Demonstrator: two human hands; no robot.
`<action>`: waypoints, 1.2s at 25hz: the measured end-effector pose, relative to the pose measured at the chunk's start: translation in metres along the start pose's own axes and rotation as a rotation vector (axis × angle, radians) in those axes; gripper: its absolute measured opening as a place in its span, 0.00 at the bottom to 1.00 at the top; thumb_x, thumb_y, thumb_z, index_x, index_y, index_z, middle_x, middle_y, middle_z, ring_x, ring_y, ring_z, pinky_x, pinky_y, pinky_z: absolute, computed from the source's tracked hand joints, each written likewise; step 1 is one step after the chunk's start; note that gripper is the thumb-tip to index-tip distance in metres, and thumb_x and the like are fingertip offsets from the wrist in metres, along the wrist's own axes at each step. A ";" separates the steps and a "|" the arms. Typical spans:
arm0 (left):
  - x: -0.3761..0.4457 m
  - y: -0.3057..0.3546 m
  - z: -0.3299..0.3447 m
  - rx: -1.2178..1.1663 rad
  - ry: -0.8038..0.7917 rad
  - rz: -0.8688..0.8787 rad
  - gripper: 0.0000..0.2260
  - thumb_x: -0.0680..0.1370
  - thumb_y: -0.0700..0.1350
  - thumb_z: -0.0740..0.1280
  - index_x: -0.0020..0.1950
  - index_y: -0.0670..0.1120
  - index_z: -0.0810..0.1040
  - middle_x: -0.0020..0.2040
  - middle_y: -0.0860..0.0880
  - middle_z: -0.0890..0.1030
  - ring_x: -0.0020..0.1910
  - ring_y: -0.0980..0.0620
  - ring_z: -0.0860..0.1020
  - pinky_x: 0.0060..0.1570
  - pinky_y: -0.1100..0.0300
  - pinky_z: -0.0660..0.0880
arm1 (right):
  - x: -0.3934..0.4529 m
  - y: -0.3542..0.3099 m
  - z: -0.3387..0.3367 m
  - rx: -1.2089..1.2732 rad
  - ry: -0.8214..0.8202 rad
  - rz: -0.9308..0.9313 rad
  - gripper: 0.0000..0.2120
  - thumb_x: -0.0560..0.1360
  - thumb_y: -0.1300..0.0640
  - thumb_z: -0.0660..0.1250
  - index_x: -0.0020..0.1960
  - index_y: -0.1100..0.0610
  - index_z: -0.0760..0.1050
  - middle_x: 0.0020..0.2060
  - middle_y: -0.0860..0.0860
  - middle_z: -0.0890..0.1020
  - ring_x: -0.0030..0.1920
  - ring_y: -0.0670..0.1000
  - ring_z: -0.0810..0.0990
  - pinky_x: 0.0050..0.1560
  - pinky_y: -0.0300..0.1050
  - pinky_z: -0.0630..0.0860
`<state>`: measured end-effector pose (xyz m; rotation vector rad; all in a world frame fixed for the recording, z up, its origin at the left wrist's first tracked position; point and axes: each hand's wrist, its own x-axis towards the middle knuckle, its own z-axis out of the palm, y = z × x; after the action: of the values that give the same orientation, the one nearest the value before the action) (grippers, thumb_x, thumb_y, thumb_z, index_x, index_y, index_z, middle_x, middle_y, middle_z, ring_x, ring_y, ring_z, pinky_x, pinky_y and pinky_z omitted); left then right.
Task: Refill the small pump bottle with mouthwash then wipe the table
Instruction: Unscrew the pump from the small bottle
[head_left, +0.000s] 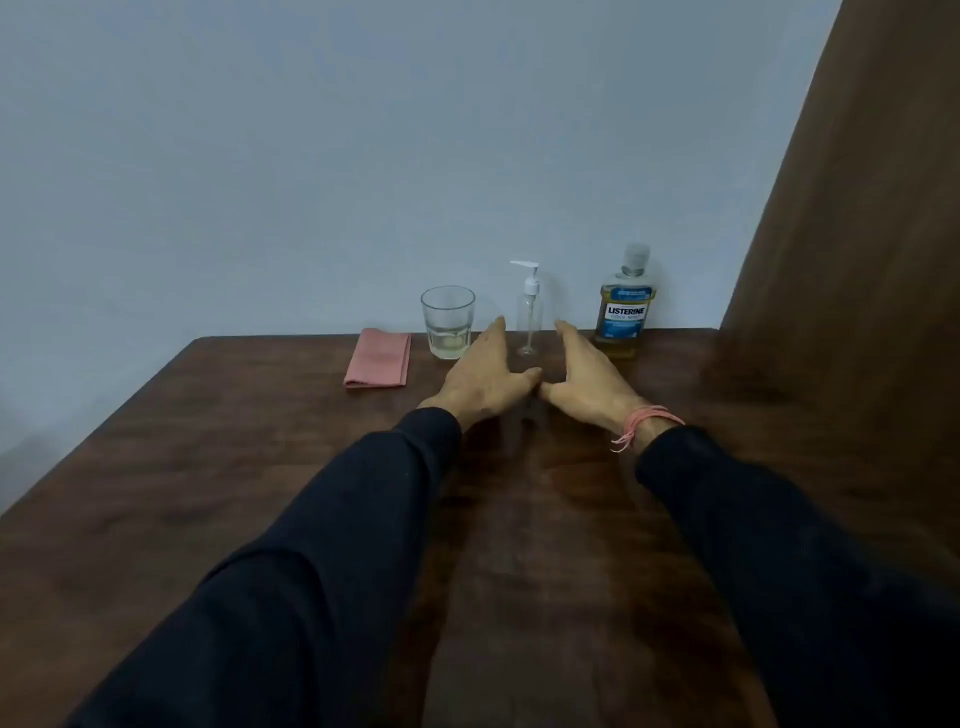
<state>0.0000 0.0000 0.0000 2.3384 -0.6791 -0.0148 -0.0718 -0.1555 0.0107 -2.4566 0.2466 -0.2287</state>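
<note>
Two dark sleeves are extended over the brown bench. Left hand and right hand are held flat, each grip open, thumbs nearly touching. Along the far edge, left to right, are seen: pink cloth, glass, small pump bottle between the fingertips, mouthwash bottle.

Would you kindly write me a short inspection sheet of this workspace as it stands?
Surface: dark wooden table, against a pale wall.
Job's things: small pump bottle, looks empty, pump on; mouthwash bottle, capped; folded pink cloth.
Clutter: glass with a little pale liquid.
Grips: left hand and right hand open, either side of the pump bottle, holding nothing.
Cables: nothing seen.
Surroundings: brown panel on the right.
</note>
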 end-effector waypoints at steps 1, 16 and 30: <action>0.011 -0.002 0.003 -0.027 0.005 -0.010 0.44 0.84 0.51 0.74 0.92 0.40 0.54 0.90 0.41 0.65 0.89 0.41 0.65 0.80 0.50 0.67 | 0.012 0.001 0.001 0.028 0.000 0.011 0.54 0.76 0.58 0.80 0.90 0.53 0.49 0.88 0.56 0.61 0.86 0.59 0.63 0.84 0.56 0.66; -0.008 -0.012 -0.004 -0.055 0.163 0.080 0.18 0.81 0.61 0.79 0.65 0.51 0.86 0.54 0.58 0.86 0.50 0.62 0.83 0.56 0.58 0.81 | -0.003 0.003 0.005 0.375 -0.080 -0.061 0.34 0.78 0.67 0.76 0.79 0.51 0.70 0.72 0.50 0.82 0.68 0.50 0.84 0.70 0.53 0.82; -0.161 -0.010 -0.020 -0.330 0.087 0.052 0.16 0.73 0.61 0.86 0.55 0.57 0.88 0.52 0.61 0.90 0.55 0.65 0.87 0.60 0.62 0.78 | -0.137 -0.041 0.019 0.689 0.227 -0.275 0.15 0.76 0.51 0.83 0.61 0.47 0.87 0.54 0.46 0.90 0.58 0.50 0.88 0.55 0.54 0.86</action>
<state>-0.1305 0.0951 -0.0184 1.9936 -0.6412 -0.0015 -0.1950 -0.0811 0.0077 -1.7695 -0.0742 -0.6031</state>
